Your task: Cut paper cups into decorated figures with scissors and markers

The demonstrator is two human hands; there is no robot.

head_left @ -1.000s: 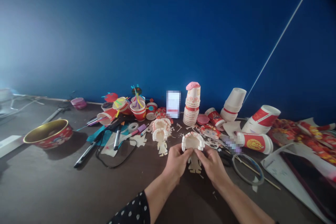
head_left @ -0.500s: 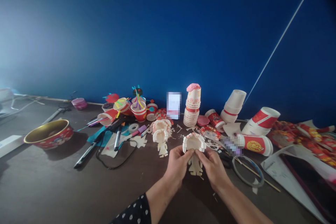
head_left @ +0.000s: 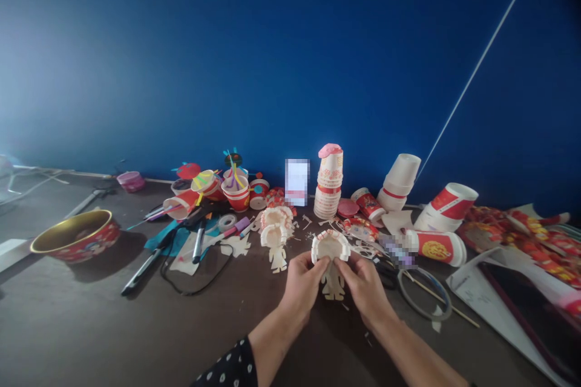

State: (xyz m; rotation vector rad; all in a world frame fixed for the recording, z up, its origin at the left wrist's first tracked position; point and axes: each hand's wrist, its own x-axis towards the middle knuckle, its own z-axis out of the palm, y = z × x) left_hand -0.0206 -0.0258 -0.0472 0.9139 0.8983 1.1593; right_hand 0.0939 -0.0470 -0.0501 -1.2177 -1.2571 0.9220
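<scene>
The cut paper cup (head_left: 330, 245) is pinched between your left hand (head_left: 303, 288) and right hand (head_left: 363, 288), red-patterned rim up, with a flat paper figure (head_left: 333, 284) joined below it. Both hands are closed on the cup's lower edge, fingertips close together at the front; keep that pinch light and even, since the thin strips look easy to crease. Can't quite tell whether the figure's feet touch the dark table (head_left: 91, 326). You're holding all this mid-table, toward the far edge. Two similar cup figures (head_left: 275, 240) stand just left of your left hand, dark scissors (head_left: 387, 275) lie by your right hand, and a stack of paper cups (head_left: 327, 193) stands beyond, near the blue wall (head_left: 290, 60).
</scene>
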